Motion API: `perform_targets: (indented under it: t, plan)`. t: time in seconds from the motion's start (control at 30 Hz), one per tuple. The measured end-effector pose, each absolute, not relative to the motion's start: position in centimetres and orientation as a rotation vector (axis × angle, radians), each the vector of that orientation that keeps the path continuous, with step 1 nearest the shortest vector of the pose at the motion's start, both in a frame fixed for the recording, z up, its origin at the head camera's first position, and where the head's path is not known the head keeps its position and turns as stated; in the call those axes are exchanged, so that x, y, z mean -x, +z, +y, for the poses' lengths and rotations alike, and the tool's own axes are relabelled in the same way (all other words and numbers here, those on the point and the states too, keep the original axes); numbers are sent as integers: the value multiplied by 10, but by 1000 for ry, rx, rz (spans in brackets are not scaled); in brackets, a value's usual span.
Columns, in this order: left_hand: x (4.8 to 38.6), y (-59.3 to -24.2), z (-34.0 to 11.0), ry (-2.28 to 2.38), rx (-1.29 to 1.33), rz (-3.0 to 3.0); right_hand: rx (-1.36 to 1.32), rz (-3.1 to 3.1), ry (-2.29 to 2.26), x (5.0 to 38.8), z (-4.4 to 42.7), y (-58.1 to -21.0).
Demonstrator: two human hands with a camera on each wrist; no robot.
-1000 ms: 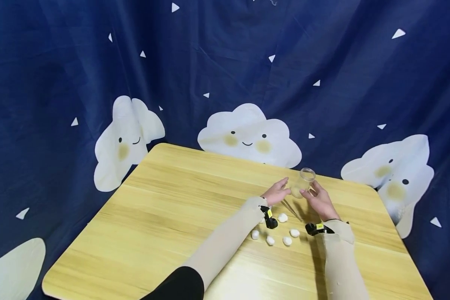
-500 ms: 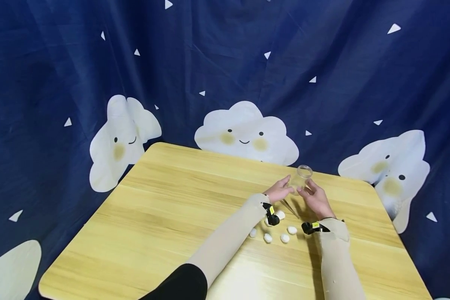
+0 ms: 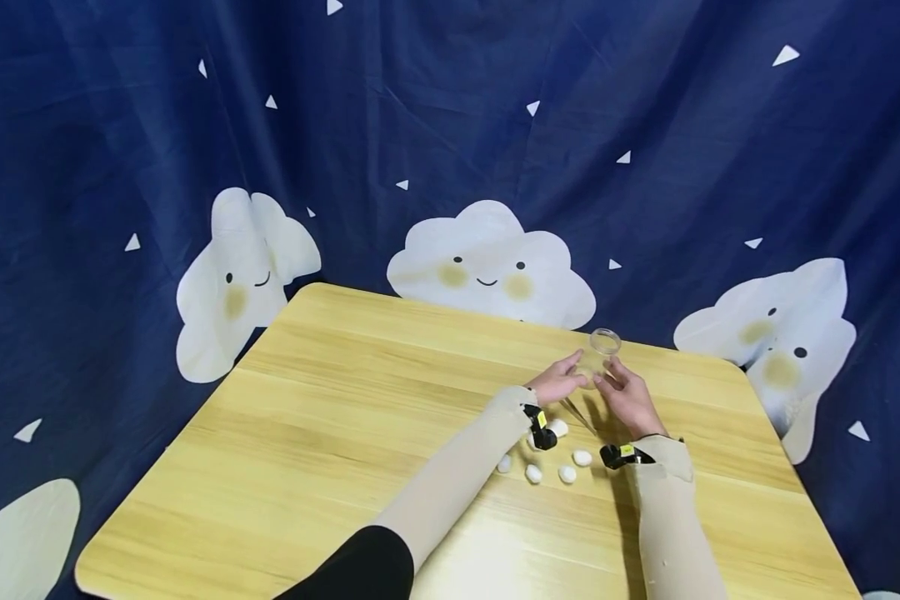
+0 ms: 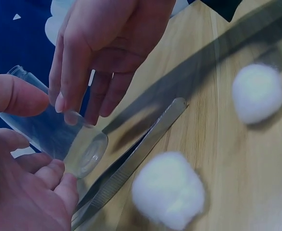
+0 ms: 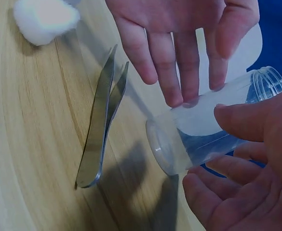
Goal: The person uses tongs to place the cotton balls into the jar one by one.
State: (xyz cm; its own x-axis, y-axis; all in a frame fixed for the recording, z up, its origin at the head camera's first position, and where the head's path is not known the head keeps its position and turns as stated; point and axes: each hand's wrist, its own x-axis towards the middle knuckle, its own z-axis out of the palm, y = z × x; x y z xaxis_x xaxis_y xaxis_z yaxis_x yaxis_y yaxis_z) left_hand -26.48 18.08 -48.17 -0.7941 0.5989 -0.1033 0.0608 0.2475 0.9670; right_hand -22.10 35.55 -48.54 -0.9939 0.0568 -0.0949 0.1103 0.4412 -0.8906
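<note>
1. Person at a wood-look table [image 3: 330, 417], both hands out at its far R part, approx. in front of the cloud-print curtain [image 3: 420, 108].
2. Clear jar [image 5: 198, 125] is b/w the hands, nr the far edge: threaded neck up, no lid on, nothing visible inside. Can't tell if the base touches the wood.
3. R hand [image 3: 630, 400] holds the jar, thumb on one side, fingers curled on the other; prob. gripped w/ thumb opposed b/c the wall looks smooth & slippery.
4. L hand [image 3: 558, 383] holds the opp. side, fingertips on the wall, only lightly bent; looks like a steadying hold, two sides for balance, mouth left uncovered.
5. Tweezers [image 5: 95, 130] lie on the wood below the jar, untouched, arms slightly apart. Joined end faces the R wrist, tips the L hand; prob. set so for easy R-hand pickup.
6. Cotton balls [image 4: 169, 190], several, sit loose on the near side of the tweezers, spaced out, maybe so each can be taken singly. One's partly hidden behind the L wrist cam [image 3: 543, 433].
</note>
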Motion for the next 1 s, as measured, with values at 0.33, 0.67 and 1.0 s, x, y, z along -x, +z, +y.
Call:
perform_targets:
  t: [0.33, 0.67, 1.0]
  plan:
    - [262, -475, 165, 1541, -622, 2081, -85, 2661, -1551, 225, 347, -483]
    - [277, -479, 150, 1494, -627, 2146, 16, 2641, -1552, 228, 332, -481]
    - [284, -470, 127, 1549, -629, 2119, 83, 2654, -1525, 236, 311, -472]
